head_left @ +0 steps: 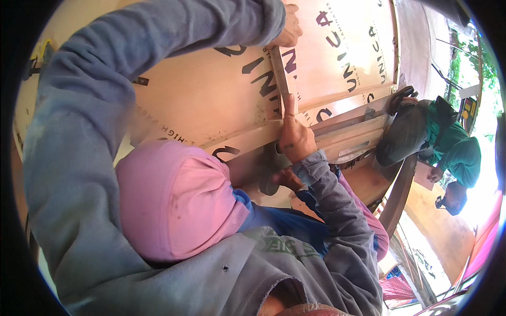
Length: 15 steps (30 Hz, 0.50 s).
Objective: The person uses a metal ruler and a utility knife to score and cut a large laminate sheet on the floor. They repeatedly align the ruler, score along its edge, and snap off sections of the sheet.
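Observation:
A narrow wooden strip [282, 73] lies across the pale printed panel [211, 89], between my two hands. My left hand [287, 27] reaches round from the left to the strip's far end; its fingers are curled there and partly hidden by the grey sleeve. At the near end, my right hand [297, 138] grips the strip beside a wooden edge batten [245, 134]. One digit of it stretches along the strip while the others are folded. My knee in pink cloth [168, 200] rises below the panel, and a foot [287, 178] shows under my right wrist.
Several long wooden battens [358, 138] lie to the right of my right hand. Beyond them, a co-worker in a green shirt [458, 152] bends over a small board [423, 175]. A yellow-marked tool [42, 51] sits at the far left edge. Another pale board [437, 231] is at the right.

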Available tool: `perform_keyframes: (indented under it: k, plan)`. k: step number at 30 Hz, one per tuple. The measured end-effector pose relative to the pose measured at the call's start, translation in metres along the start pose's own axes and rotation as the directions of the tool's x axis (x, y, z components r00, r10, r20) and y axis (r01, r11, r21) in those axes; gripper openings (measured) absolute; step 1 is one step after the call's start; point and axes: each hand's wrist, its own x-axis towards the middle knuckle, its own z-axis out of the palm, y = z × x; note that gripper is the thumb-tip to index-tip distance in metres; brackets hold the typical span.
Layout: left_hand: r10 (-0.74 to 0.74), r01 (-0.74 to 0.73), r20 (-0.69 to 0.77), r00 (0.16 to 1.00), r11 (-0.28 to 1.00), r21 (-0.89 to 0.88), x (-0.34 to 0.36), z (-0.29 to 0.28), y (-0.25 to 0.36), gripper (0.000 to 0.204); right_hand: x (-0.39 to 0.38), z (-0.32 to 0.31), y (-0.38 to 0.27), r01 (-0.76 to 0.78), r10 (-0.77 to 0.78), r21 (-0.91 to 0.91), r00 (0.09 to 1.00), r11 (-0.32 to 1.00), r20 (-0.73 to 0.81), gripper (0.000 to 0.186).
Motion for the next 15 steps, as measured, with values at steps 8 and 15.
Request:
perform_keyframes:
  k: [8, 15]
  plan:
    - [0.075, -0.028, 0.202, 0.977, 0.974, -0.224, 0.004, -0.037, 0.017, 0.027, -0.057, -0.054, -0.014, -0.01, 0.018, -0.073, 0.993, 0.997, 0.116, 0.115]
    - [0.201, -0.16, 0.109, 0.973, 0.939, -0.305, 0.012, -0.023, 0.036, 0.032, -0.067, -0.063, -0.026, -0.039, 0.038, -0.001, 0.985, 0.999, 0.169, 0.12]
